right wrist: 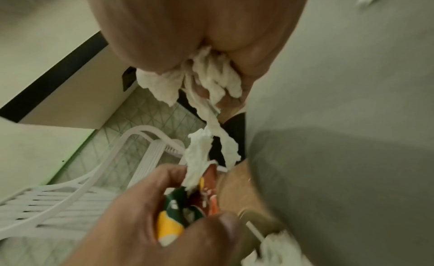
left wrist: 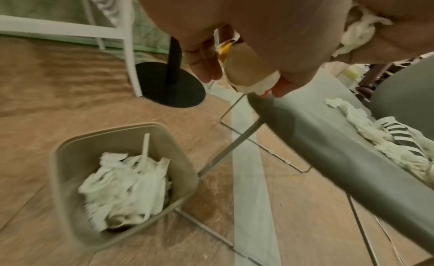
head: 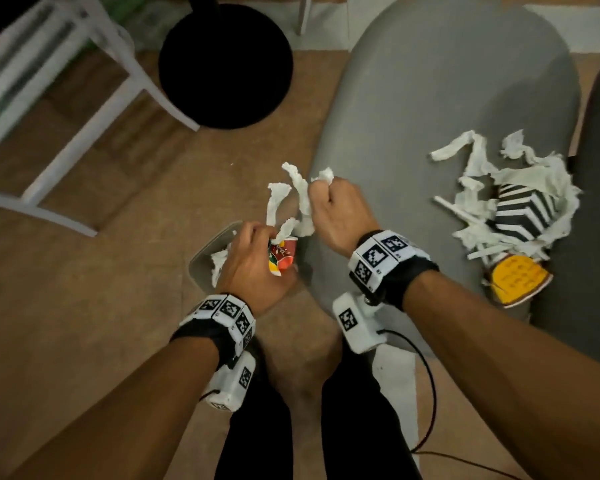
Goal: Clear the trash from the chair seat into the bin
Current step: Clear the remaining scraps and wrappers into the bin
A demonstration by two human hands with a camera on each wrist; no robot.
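Note:
My left hand point(head: 257, 258) grips a crushed red, green and yellow paper cup point(head: 283, 258) right above the beige bin point(left wrist: 70, 158) on the floor. The cup point(right wrist: 185, 208) also shows in the right wrist view, with tissue caught at its top. My right hand point(head: 333, 209) is closed on a bunch of white tissue strips point(head: 298, 199) that dangle beside the grey chair seat point(head: 447, 98). The bin holds white tissue and a straw point(left wrist: 144, 151). More tissue point(head: 520, 181), a black-and-white striped box point(head: 523, 209) and a yellow item point(head: 516, 278) lie on the seat.
A black round stand base point(head: 226, 64) and a white metal frame point(head: 84, 98) stand on the wooden floor beyond the bin. The chair's thin metal legs point(left wrist: 234, 142) run beside the bin. My legs and bare foot point(head: 309, 368) are below the hands.

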